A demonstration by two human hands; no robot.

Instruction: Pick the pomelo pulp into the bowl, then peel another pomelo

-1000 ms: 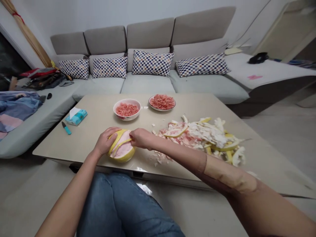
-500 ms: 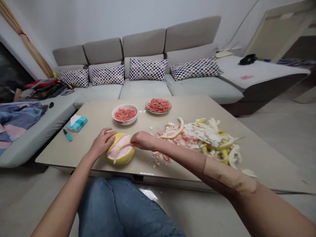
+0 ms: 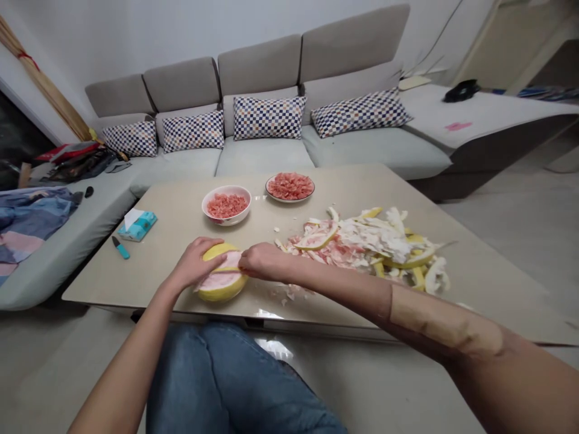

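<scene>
A pomelo [image 3: 221,292] with yellow skin rests near the front edge of the table, a band of its pale pink pith laid bare. My left hand [image 3: 195,263] is wrapped over its left side, thumb across the pith, and steadies it. At the right side of the fruit, my right hand [image 3: 259,260] has its fingers closed on the end of a strip of pomelo peel [image 3: 228,270], which lies across the pink band. The fingertips of my right hand are partly hidden.
On the table [image 3: 181,211] are a bowl of pink pomelo flesh [image 3: 227,205], a plate of the same [image 3: 290,187], a heap of peel and membrane [image 3: 371,241], a tissue pack [image 3: 138,225] and a turquoise knife [image 3: 120,248]. A sofa [image 3: 262,154] stands behind.
My left hand has shifted rightward over the pomelo, its thumb now lying on the pith. The peel strip, which hung down across the front, now lies more level. The view has tilted slightly.
</scene>
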